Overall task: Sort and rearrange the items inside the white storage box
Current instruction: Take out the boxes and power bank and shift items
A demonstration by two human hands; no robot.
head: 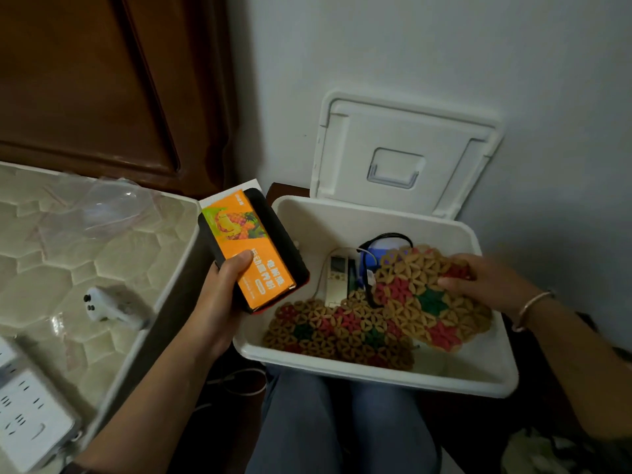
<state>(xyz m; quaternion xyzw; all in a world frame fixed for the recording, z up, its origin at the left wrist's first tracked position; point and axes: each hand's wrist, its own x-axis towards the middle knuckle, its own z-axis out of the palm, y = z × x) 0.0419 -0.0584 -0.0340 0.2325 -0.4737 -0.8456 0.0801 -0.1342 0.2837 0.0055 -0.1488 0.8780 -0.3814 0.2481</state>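
The white storage box [376, 374] sits on the person's lap, its lid [403, 131] propped open against the far wall. The right hand [478, 282] grasps a beaded mat [420, 295] by its right edge, tilted up, likely to uncover the remote [337, 278]. The left hand [219, 295] grips an orange carton [253, 248] above the left rim, probably to keep it clear.

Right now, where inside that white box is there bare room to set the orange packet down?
Bare floor: the back-left of the white box, between its far wall and the remote, and the near-right corner beside the lifted mat. Crowded middle: remote, black cable, lower mat.
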